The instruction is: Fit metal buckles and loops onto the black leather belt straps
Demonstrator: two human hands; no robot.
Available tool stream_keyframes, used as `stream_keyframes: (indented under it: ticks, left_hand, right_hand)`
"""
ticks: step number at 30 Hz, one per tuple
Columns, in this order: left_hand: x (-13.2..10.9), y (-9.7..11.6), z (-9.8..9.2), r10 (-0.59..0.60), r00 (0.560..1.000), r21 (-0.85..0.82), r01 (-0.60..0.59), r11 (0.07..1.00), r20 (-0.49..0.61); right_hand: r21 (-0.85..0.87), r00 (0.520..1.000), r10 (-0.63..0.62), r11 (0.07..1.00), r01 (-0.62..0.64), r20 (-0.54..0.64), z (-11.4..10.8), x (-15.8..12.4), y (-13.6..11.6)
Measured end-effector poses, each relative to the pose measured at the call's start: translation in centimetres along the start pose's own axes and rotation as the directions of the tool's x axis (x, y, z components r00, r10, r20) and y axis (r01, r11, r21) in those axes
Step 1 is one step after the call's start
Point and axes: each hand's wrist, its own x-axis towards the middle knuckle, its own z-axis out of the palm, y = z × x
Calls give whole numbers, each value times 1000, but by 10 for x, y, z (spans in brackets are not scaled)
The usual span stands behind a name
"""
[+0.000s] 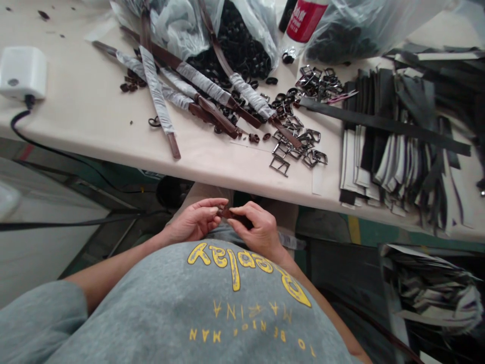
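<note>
My left hand [197, 218] and my right hand [259, 228] meet in front of my shirt, just below the table edge. Between their fingertips is the end of a brown leather strap [226, 212]. My right thumb and fingers pinch it from one side, and my left fingertips close on its other side. A small piece may be at the strap's tip, but it is too small to make out. On the table beyond lie several brown straps [212, 108] with grey-white wrapping and a pile of metal buckles [282, 149].
Bags of small black loops [242, 45] stand at the back, beside a red-labelled bottle [305, 20]. Stacked black strips [382, 136] fill the table's right. Pink scissors [341, 97] lie near more buckles. A white box [22, 73] with a cable sits left.
</note>
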Motion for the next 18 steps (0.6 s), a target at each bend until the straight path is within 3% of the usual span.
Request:
stream_keyframes:
  ticks: [11, 18]
  left_hand:
    - [0, -3, 1, -32, 999, -66, 32, 997, -1]
    - [2, -7, -6, -84, 991, -98, 94, 991, 103]
  right_hand:
    - [122, 998, 51, 992, -45, -48, 4, 3, -5]
    - [66, 999, -11, 998, 14, -48, 1, 1, -7]
